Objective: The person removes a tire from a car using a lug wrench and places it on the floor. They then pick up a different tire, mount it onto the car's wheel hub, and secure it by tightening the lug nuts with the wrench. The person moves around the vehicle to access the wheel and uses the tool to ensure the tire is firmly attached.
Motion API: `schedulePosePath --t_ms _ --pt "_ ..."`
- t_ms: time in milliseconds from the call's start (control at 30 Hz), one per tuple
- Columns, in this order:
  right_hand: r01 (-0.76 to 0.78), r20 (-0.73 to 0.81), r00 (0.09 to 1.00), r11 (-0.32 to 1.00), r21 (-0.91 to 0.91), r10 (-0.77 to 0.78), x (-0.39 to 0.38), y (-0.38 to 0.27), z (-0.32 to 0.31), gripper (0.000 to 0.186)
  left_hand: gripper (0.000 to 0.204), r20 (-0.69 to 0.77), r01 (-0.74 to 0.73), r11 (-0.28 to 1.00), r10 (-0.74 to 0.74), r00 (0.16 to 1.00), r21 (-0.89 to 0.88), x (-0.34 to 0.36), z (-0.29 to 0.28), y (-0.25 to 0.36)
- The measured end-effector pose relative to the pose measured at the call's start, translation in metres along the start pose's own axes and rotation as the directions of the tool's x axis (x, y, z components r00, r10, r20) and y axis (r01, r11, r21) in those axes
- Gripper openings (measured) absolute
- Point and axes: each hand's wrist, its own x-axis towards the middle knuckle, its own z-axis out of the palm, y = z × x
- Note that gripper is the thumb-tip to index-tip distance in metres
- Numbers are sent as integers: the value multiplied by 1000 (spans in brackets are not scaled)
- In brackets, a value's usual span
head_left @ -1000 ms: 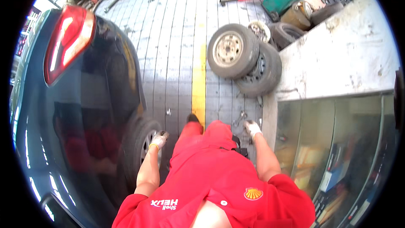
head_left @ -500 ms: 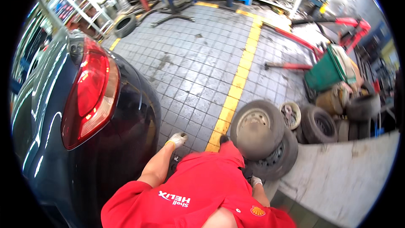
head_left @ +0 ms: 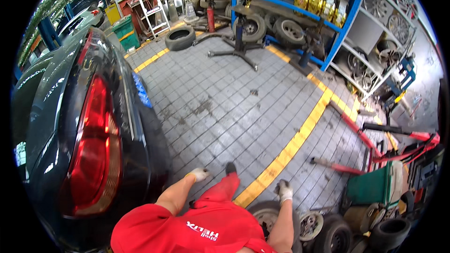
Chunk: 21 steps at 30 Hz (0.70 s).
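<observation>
My left hand [head_left: 200,174], in a whitish work glove, hangs over the tiled floor beside the rear corner of the dark car [head_left: 154,164]. Its fingers are loosely bent and hold nothing I can see. On the other side, my right hand [head_left: 284,191] reaches forward above the yellow floor line [head_left: 268,175], its glove dark with dirt at the fingers. They look slack and apart, with no object in them. Below my right forearm lies a wheel with a tyre [head_left: 266,211], partly covered by the arm and my red shirt. The car's red tail light [head_left: 96,145] is at left.
At right stand a pail of small parts [head_left: 311,225], more tyres [head_left: 333,235], a green bin [head_left: 370,186] and a red hoist with legs on the floor [head_left: 358,133]. Ahead are a black-legged stand [head_left: 239,49], a loose tyre [head_left: 180,38] and a blue rack [head_left: 290,4].
The view has swung forward, bringing the rack and shelves further in. My right hand has come forward from beside the stacked wheels. My left hand stays near the car, and my foot has stepped ahead.
</observation>
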Motion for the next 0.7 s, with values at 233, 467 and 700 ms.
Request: schedulePosePath --t_ms 233,467,700 --pt "-400 34 900 854 -332 434 162 -17 33 32 59 -119 65 991 -78 990 -115 104 -168 53" --pt "-181 52 861 400 -899 506 271 -95 130 32 59 -281 97 941 -194 940 -326 184 -331 85" --pt "322 310 910 -1 -947 276 485 -304 323 38 54 -232 317 835 -453 861 -450 285 -383 24"
